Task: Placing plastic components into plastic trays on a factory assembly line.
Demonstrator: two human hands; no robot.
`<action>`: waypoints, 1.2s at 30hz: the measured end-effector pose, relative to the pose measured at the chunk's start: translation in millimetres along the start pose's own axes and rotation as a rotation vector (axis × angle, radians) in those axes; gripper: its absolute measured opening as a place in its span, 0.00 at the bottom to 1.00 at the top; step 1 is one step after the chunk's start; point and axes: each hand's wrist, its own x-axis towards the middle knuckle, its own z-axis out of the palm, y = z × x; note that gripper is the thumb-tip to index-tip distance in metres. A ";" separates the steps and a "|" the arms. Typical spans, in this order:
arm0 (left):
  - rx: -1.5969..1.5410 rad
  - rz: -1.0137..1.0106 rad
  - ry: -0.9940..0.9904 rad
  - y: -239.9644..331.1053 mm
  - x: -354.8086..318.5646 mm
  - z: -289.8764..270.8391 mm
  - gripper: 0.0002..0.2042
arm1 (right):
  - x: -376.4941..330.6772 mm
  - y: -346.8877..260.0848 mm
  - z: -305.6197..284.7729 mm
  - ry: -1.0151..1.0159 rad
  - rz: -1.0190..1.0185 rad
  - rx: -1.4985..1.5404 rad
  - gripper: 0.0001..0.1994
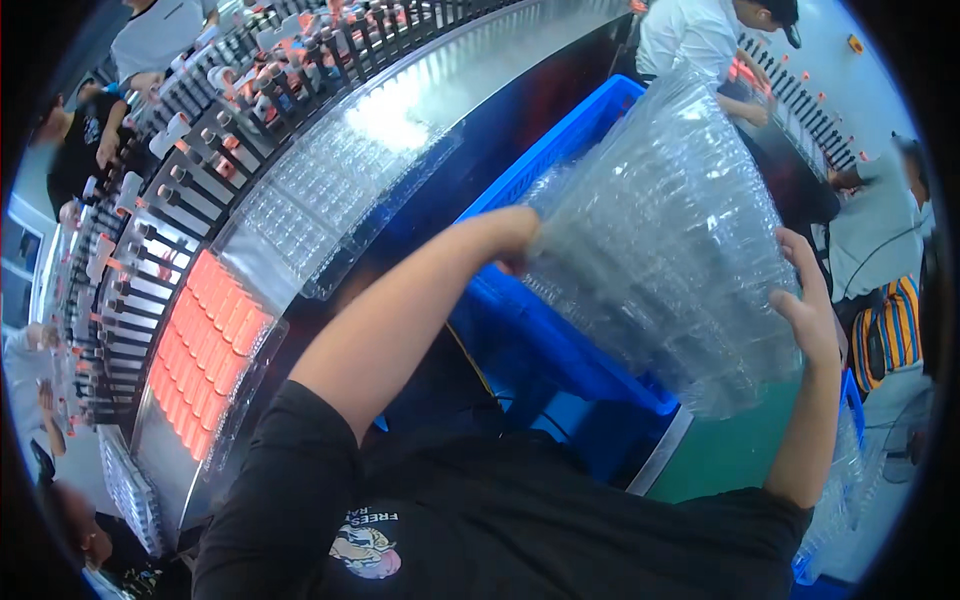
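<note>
This was a factory floor: slim black rods (186, 206) edged a long silver metal bench (430, 100), elongated orange plastic pieces (207, 350) lay in rows, and a white-shirted person (685, 40) worked nearby.

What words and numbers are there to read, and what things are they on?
Wearer's black shirt: white lettering above a picture; I won't copy it out.
White shirt, upper left: dark mark, too small to read.
Dark shirt, far left: pale marks, too blurred to read.
Clear plastic trays: none I can make out.

a head-worn fisheye looks down, near, above the hands (814, 308)
</note>
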 end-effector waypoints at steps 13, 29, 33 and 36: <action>-1.240 -0.025 0.841 -1.1 -92.7 41.4 0.16 | -44.8 -26.2 69.1 0.224 -0.112 -0.456 0.33; -0.107 0.051 0.860 13.5 -92.3 106.1 0.39 | -40.5 -6.9 93.9 -0.009 -0.100 -0.644 0.36; 0.137 0.095 1.262 -3.5 -136.3 146.4 0.31 | -43.2 -19.4 93.5 -0.020 -0.103 -0.705 0.35; -0.044 0.513 1.158 -27.8 -229.6 173.3 0.20 | -56.9 -34.4 83.7 0.044 -0.073 -0.735 0.30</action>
